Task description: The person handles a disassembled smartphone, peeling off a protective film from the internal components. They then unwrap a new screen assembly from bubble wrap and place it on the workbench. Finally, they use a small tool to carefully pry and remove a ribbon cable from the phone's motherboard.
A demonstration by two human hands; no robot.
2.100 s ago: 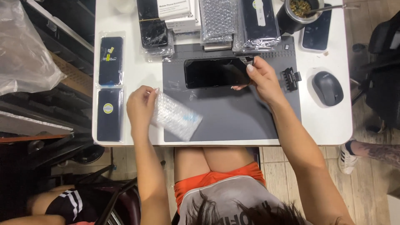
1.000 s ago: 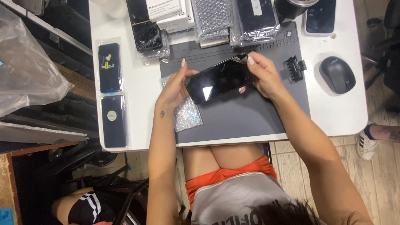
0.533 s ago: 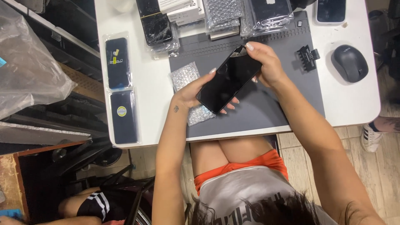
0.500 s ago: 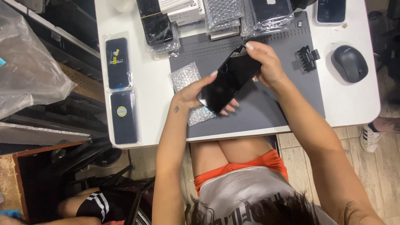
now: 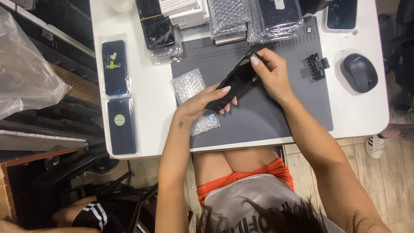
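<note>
Both hands are holding a black phone screen panel (image 5: pixel 235 82) tilted above the grey work mat (image 5: pixel 276 116), just left of the frame centre. The left hand (image 5: pixel 202 101) is supporting the lower end from underneath, with its fingers (image 5: pixel 222 90) curled narrowly around the panel's edge. The right hand (image 5: pixel 274 75) is gripping the upper end, its fingertips (image 5: pixel 255 60) pinched closed on the top corner.

Handling judgement: the panel is appearing thin, flat, rigid and light, with a glossy glass face that is likely slippery and fragile. Taking hold along the two long edges or at the corners, as both hands are doing, is looking safest; pressure on the middle of the face could crack or smudge it.

Materials and shapes:
- The mat is a matte grey rectangle with a ribbed strip along its upper edge, lying on the white desk (image 5: pixel 146 138).
- A bubble-wrap pouch (image 5: pixel 188 84), clear and dimpled, is lying on the mat's left border, partly under the left hand.
- Two dark phones in clear sleeves (image 5: pixel 118 92) are lying at the left of the desk.
- More bagged panels and bubble-wrap stacks (image 5: pixel 228 17) are lining the upper edge of the frame.
- A small black clip-like tool (image 5: pixel 316 67) and a rounded dark mouse (image 5: pixel 359 72) are sitting at the right.
</note>
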